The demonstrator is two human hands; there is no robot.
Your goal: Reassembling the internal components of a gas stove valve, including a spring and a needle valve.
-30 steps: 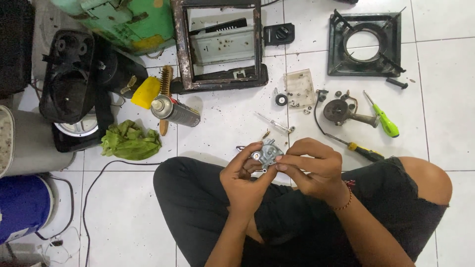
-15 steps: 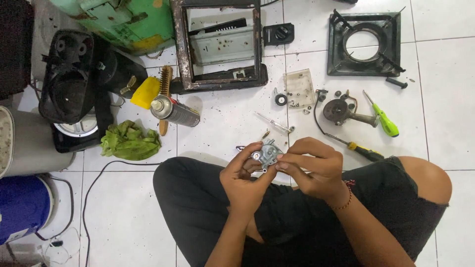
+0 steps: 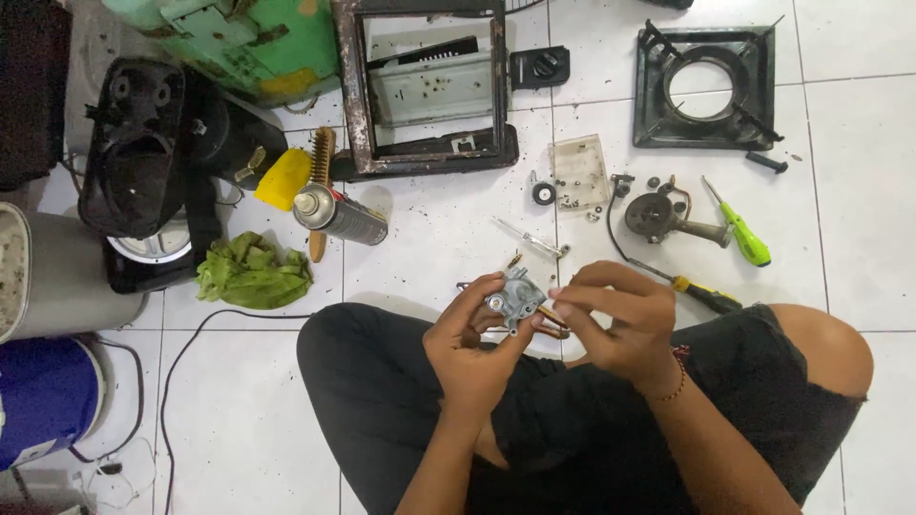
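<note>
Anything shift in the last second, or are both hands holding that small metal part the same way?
No visible change. The left hand cradles the small grey metal part as before, and the right hand stays at its side. The screwdrivers and spray can on the floor lie unmoved.

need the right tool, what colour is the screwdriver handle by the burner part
Bright green screwdriver, beside the burner part; head view.
</note>
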